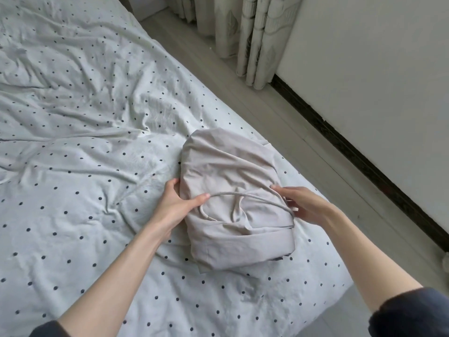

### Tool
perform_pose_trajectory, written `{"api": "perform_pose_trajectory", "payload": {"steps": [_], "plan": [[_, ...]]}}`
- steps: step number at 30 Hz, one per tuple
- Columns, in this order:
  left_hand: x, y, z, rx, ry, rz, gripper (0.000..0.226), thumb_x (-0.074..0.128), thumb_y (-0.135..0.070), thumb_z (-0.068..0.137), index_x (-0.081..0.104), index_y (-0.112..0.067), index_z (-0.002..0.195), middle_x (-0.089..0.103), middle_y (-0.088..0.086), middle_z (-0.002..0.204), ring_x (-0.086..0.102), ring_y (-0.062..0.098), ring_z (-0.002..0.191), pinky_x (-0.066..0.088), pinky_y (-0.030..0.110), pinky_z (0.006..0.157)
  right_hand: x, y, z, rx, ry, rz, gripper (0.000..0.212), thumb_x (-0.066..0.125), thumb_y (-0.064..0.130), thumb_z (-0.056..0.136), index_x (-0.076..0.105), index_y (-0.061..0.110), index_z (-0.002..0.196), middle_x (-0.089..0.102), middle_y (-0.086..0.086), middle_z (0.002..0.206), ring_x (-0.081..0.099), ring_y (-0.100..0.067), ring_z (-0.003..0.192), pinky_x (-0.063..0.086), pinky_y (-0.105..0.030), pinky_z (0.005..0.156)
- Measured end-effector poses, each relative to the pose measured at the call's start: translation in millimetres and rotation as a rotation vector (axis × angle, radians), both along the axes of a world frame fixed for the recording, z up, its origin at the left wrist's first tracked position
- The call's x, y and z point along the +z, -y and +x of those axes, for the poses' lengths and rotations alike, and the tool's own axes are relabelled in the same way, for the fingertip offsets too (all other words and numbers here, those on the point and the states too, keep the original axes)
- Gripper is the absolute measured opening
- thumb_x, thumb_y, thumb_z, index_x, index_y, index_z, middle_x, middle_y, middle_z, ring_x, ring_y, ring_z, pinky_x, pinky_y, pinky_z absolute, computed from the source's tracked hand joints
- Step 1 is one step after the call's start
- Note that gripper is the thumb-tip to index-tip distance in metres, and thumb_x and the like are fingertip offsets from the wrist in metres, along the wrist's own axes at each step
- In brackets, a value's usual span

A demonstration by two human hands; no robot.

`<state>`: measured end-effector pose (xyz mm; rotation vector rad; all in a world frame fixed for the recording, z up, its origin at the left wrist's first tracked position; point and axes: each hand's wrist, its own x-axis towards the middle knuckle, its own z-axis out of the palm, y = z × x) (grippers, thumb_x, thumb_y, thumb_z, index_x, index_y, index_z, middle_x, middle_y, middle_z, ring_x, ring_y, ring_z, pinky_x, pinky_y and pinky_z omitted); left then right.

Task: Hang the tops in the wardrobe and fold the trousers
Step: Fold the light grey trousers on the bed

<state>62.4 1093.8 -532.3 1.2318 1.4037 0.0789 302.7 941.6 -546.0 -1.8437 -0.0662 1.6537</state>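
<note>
Sleeves (pixel 413 312) first, dark ones, pushed up on both forearms at the bottom of the shot. Past those, the left hand (pixel 178 205) sits at the left edge of the folded trousers (pixel 233 190), thumb lying on top of the fabric and the other fingers curled round the side of the bundle, so it's gripping the edge. The right hand (pixel 303 205) is at the right edge, fingers mostly straight and loose, fingertips touching the cloth near where the drawstring (pixel 243 194) loops across the top. It doesn't look like that hand is really clamping anything, more just resting against the side.

The trousers are a pale beige-grey, folded into a chunky rounded packet, lying on the bed near its right-hand edge. The drawstring runs in an arc over the top face from one hand towards the other.

Under it all is a wrinkled white bedsheet (pixel 85 142) with small dark dots, stretching away to the upper left. To the right of the bed there's a strip of light floor (pixel 243 93), then a white wall (pixel 376 69) with a dark skirting board (pixel 352 147) along the bottom. Furthest back, patterned curtains (pixel 255 32) hang down to the floor.
</note>
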Motion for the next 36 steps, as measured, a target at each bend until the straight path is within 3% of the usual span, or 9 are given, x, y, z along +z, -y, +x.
{"api": "perform_pose_trajectory", "payload": {"steps": [4, 7, 11, 14, 17, 21, 23, 30, 36], "plan": [[0, -2, 1, -0.007, -0.034, -0.011, 0.087, 0.085, -0.016, 0.064, 0.037, -0.008, 0.136, 0.058, 0.003, 0.125, 0.057, 0.018, 0.11, 0.046, 0.035, 0.096, -9, -12, 9, 0.04, -0.059, -0.049, 0.069, 0.091, 0.043, 0.044, 0.062, 0.012, 0.097, 0.042, -0.006, 0.082, 0.037, -0.02, 0.072, 0.032, -0.027, 0.059], [-3, -11, 4, 0.025, -0.051, -0.101, 0.058, 0.084, -0.005, 0.063, 0.054, -0.008, 0.113, 0.066, 0.009, 0.111, 0.063, 0.023, 0.098, 0.05, 0.036, 0.085, -13, -20, 11, 0.0, -0.066, -0.085, 0.035, 0.084, 0.023, 0.064, 0.067, 0.014, 0.093, 0.042, -0.004, 0.085, 0.036, -0.017, 0.068, 0.036, -0.024, 0.056], [3, -17, 3, 0.013, -0.026, -0.165, 0.055, 0.081, 0.001, 0.064, 0.057, -0.004, 0.113, 0.067, 0.011, 0.108, 0.064, 0.025, 0.099, 0.05, 0.038, 0.091, -4, -18, 6, -0.013, -0.046, -0.089, 0.008, 0.075, 0.013, 0.077, 0.072, 0.018, 0.081, 0.055, 0.003, 0.084, 0.052, -0.013, 0.07, 0.047, -0.026, 0.058], [16, -11, -5, -0.021, 0.003, -0.122, 0.054, 0.08, 0.001, 0.066, 0.055, -0.008, 0.113, 0.067, 0.006, 0.106, 0.064, 0.021, 0.095, 0.051, 0.033, 0.078, 10, -9, -5, -0.034, -0.021, -0.066, 0.026, 0.072, 0.008, 0.078, 0.062, 0.021, 0.058, 0.054, 0.005, 0.071, 0.051, -0.012, 0.063, 0.046, -0.026, 0.057], [37, 3, -19, -0.058, 0.035, -0.082, 0.046, 0.079, 0.001, 0.067, 0.054, -0.016, 0.102, 0.065, 0.003, 0.103, 0.063, 0.021, 0.096, 0.049, 0.034, 0.082, 36, 14, -24, -0.077, -0.009, -0.03, 0.036, 0.072, 0.007, 0.078, 0.055, 0.02, 0.049, 0.051, 0.005, 0.065, 0.049, -0.012, 0.06, 0.045, -0.025, 0.056], [71, 21, -28, -0.113, 0.071, -0.035, 0.047, 0.08, 0.004, 0.064, 0.053, -0.018, 0.097, 0.067, 0.007, 0.099, 0.065, 0.024, 0.093, 0.051, 0.04, 0.088, 78, 52, -48, -0.166, 0.024, 0.02, 0.015, 0.072, 0.007, 0.077, 0.065, 0.019, 0.074, 0.058, 0.006, 0.074, 0.053, -0.01, 0.066, 0.048, -0.024, 0.058], [95, 32, -24, -0.168, 0.117, -0.014, 0.048, 0.08, 0.006, 0.064, 0.054, -0.015, 0.099, 0.069, 0.011, 0.096, 0.066, 0.026, 0.088, 0.052, 0.041, 0.086, 106, 78, -60, -0.25, 0.071, 0.052, 0.015, 0.072, 0.006, 0.077, 0.064, 0.018, 0.082, 0.059, 0.006, 0.073, 0.053, -0.009, 0.064, 0.047, -0.023, 0.057], [165, 97, -13, -0.521, 0.298, 0.058, 0.039, 0.077, 0.006, 0.068, 0.051, -0.016, 0.087, 0.067, 0.01, 0.081, 0.063, 0.019, 0.067, 0.05, 0.024, 0.052, 190, 199, -114, -0.543, 0.228, 0.145, 0.019, 0.068, 0.004, 0.08, 0.065, 0.018, 0.092, 0.064, 0.006, 0.077, 0.057, -0.007, 0.067, 0.046, -0.021, 0.056], [223, 193, -25, -0.819, 0.428, 0.051, 0.036, 0.077, 0.004, 0.07, 0.052, -0.013, 0.088, 0.068, 0.013, 0.084, 0.065, 0.018, 0.065, 0.048, 0.025, 0.052, 259, 323, -189, -0.793, 0.331, 0.172, 0.021, 0.066, 0.004, 0.081, 0.065, 0.018, 0.096, 0.065, 0.005, 0.078, 0.058, -0.008, 0.071, 0.046, -0.022, 0.06]]}}
